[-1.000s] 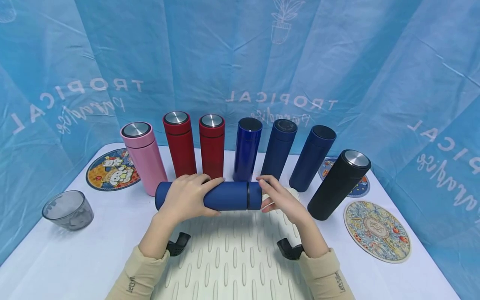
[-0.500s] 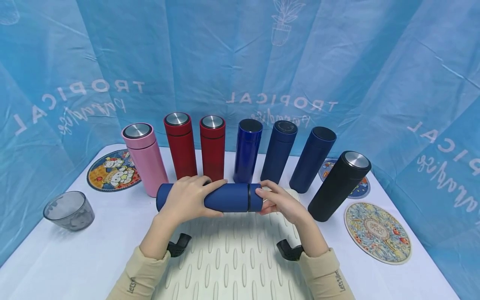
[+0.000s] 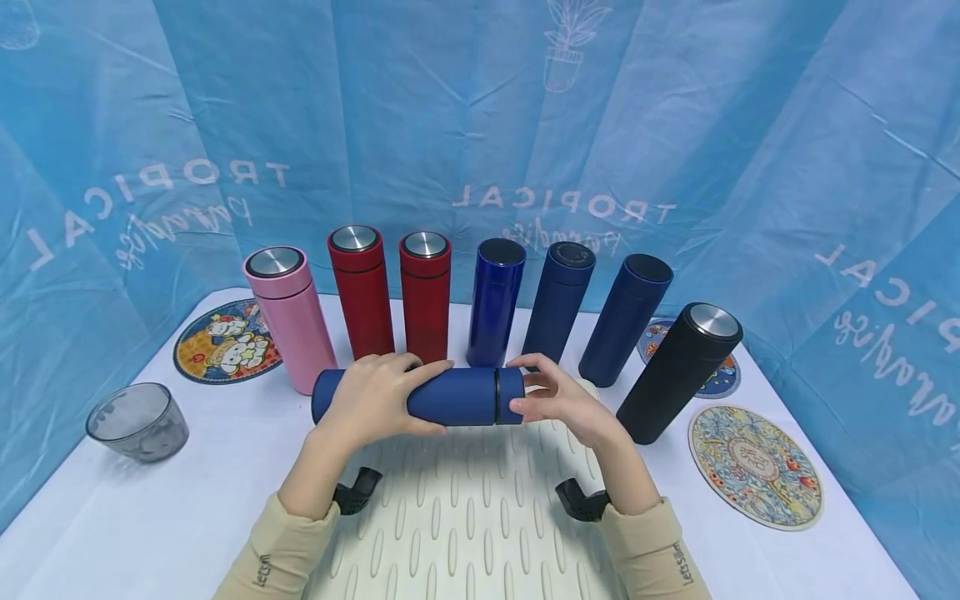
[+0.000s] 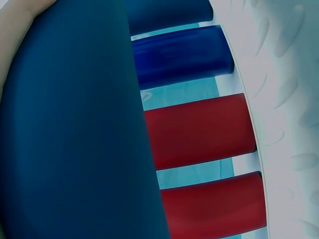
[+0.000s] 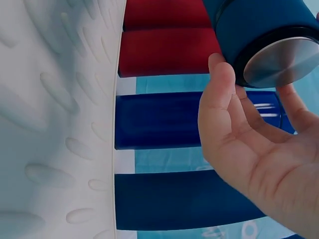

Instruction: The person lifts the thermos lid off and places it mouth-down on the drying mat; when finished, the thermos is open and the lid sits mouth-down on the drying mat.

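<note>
A dark blue thermos (image 3: pixel 453 396) lies level in front of me, its lid (image 3: pixel 508 390) to the right. My left hand (image 3: pixel 373 396) grips the body from above, thumb on the near side. The left wrist view is largely filled by the thermos body (image 4: pixel 75 129), with part of the left hand (image 4: pixel 17 25) at the top corner. My right hand (image 3: pixel 558 404) holds the lid between thumb and curled fingers. The right wrist view shows the lid's steel end (image 5: pixel 281 62), with the right thumb (image 5: pixel 219 84) at its edge and fingers behind it.
Behind stand a pink thermos (image 3: pixel 288 321), two red ones (image 3: pixel 363 304), several blue ones (image 3: pixel 495 304) and a black one (image 3: pixel 675 375). A cream textured mat (image 3: pixel 465 508) lies below the hands. A grey glass bowl (image 3: pixel 138 421) is left, a round coaster (image 3: pixel 756 465) right.
The right hand's fingers, looser at the lid a second ago, have closed round it and shifted their hold, index finger higher, thumb lower in front. Left hand and thermos stay nearly still.
</note>
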A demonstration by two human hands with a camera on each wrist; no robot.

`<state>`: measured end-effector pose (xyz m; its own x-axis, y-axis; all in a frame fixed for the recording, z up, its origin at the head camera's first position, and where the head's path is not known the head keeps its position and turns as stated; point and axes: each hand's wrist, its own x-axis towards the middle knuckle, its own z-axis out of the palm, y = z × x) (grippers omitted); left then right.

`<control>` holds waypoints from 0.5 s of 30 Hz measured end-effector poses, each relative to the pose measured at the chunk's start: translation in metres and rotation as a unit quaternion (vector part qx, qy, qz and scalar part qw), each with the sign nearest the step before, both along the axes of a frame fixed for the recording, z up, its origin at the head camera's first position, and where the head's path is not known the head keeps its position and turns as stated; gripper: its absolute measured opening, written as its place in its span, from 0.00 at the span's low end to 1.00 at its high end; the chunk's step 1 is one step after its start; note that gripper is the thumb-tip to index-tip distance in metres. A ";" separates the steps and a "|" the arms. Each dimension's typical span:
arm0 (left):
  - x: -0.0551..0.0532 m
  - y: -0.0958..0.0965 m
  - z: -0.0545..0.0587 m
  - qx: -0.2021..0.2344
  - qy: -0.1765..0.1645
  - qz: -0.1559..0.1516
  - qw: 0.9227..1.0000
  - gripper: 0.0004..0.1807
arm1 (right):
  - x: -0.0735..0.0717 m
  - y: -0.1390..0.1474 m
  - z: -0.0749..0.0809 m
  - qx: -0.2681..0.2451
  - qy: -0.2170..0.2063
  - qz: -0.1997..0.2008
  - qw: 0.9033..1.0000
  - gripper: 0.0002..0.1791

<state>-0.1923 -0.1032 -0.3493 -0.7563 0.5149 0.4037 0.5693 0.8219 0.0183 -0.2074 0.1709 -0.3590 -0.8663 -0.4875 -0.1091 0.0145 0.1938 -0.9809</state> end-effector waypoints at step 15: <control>0.000 -0.001 0.001 -0.002 0.016 -0.002 1.000 0.43 | 0.002 -0.001 0.000 0.017 0.039 0.010 0.999 0.38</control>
